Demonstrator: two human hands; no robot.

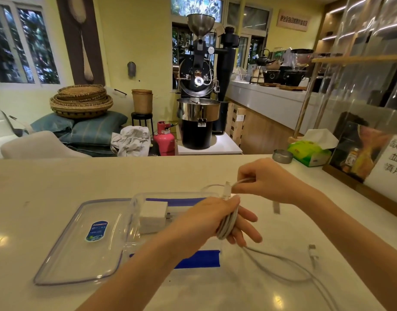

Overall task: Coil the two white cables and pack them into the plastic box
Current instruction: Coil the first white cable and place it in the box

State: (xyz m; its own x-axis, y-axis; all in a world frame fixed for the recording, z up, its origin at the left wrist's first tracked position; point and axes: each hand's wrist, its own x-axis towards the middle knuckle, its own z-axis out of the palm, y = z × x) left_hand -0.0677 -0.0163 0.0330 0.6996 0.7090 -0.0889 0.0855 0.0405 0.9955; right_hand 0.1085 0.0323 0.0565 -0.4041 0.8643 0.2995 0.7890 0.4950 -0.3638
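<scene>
Coiling step: left hand grip holds cable loops, right hand pinches its end; next tuck end, drop in box.

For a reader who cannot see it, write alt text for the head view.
A white cable is wound around the left hand while the right hand pinches its end, above an open plastic box holding a white charger; the lid lies beside it.
</scene>
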